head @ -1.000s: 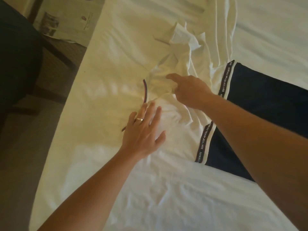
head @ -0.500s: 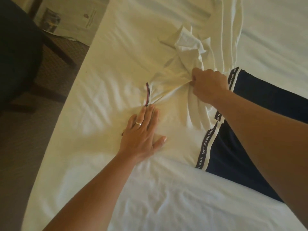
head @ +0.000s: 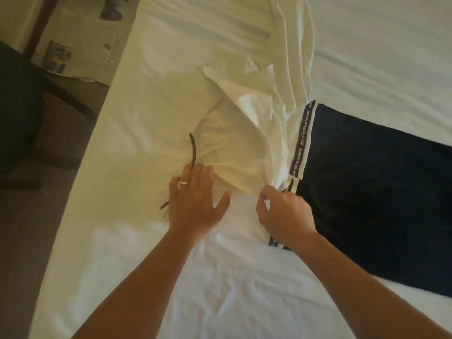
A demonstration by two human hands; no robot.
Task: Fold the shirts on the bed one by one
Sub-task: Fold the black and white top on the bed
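Head view: left hand flat, right hand pinching white shirt.

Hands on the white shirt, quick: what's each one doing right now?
Left hand: open, fingers spread flat, pressing the white shirt onto the bed.
Right hand: closed, pinching a fold of the white shirt.

A bedroom, possibly a hotel room: a wide bed made up with a plain white sheet fills most of the view. Beyond the bed's left edge lie brown carpet, a dark upholstered chair and a printed newspaper spread near the bed's far-left corner.
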